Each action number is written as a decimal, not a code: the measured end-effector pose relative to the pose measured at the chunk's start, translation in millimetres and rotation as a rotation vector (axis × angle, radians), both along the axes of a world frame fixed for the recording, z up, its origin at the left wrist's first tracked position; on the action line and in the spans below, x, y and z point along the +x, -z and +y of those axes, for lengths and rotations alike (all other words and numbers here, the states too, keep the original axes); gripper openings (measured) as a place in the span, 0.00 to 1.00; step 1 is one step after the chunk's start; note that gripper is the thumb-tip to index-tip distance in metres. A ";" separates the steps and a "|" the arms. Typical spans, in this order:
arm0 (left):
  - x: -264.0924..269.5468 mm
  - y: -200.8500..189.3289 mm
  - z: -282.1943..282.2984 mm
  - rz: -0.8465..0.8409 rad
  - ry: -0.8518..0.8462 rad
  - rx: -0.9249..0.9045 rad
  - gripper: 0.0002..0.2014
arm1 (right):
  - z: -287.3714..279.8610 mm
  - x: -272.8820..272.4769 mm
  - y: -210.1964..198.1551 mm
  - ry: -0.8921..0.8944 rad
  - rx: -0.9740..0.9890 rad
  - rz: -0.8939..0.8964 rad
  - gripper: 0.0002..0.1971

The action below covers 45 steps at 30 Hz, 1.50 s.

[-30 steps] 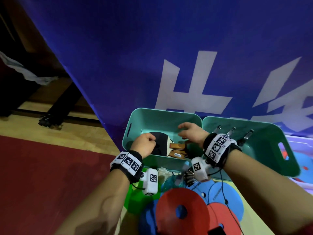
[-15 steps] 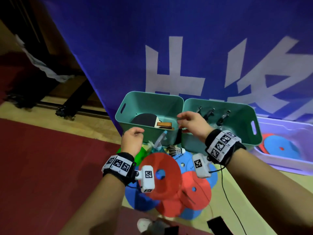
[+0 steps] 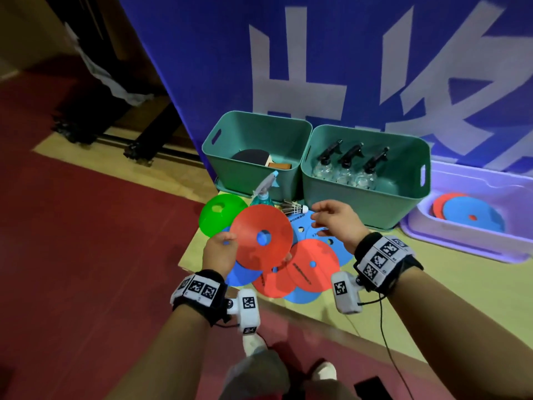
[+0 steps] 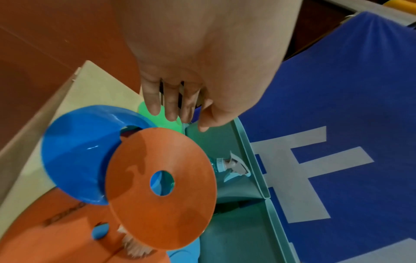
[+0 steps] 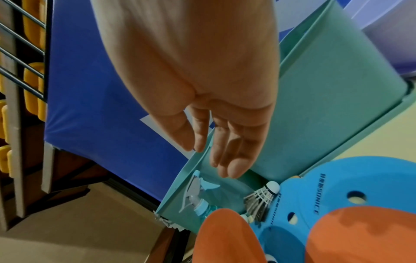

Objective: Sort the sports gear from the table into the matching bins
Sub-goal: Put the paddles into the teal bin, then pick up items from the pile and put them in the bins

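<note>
**Both hands empty above the disc pile**

The left hand (image 3: 220, 252) hangs over the near-left edge of the pile, fingers (image 4: 155, 99) loosely extended, holding nothing. The right hand (image 3: 336, 223) hovers over the blue discs (image 3: 310, 229), fingers (image 5: 234, 153) relaxed and spread, also empty.

On the table (image 3: 432, 298) a red disc (image 3: 261, 236) tops overlapping red and blue ones. A green cone (image 3: 220, 213), a spray bottle (image 3: 264, 194) and a shuttlecock (image 3: 295, 209) lie at the pile's far edge, just before the bins.

The left bin (image 3: 230, 168) holds a paddle (image 3: 253, 155); the right bin (image 3: 403, 197) holds three bottles (image 3: 346, 168). The purple tray (image 3: 490, 180) holds a red and a blue disc.
</note>
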<state>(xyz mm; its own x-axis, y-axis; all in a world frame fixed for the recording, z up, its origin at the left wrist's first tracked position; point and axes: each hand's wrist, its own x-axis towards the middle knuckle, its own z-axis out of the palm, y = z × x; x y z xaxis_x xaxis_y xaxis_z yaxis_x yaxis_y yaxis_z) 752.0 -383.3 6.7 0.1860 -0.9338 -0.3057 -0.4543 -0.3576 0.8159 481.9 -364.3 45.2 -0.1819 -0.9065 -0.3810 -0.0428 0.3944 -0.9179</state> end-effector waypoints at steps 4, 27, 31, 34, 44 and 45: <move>-2.0 1.3 14.0 -0.001 -0.006 0.088 0.11 | 14.8 -2.1 19.1 0.036 0.056 -0.035 0.08; 6.9 58.7 -16.2 0.164 0.023 0.356 0.19 | 37.1 7.3 103.2 0.213 0.262 0.023 0.11; 4.4 62.3 -16.9 0.127 0.026 0.309 0.19 | 42.0 -5.6 127.2 0.261 0.290 0.195 0.13; 1.2 60.7 -14.7 0.127 0.039 0.254 0.17 | 45.5 -13.9 142.5 0.287 0.320 0.281 0.13; -12.9 55.2 -7.0 0.176 -0.061 0.157 0.13 | 36.5 -8.7 178.4 0.320 0.510 0.295 0.20; -13.7 55.5 -5.8 0.178 -0.066 0.154 0.13 | 35.4 -9.3 179.7 0.351 0.511 0.292 0.20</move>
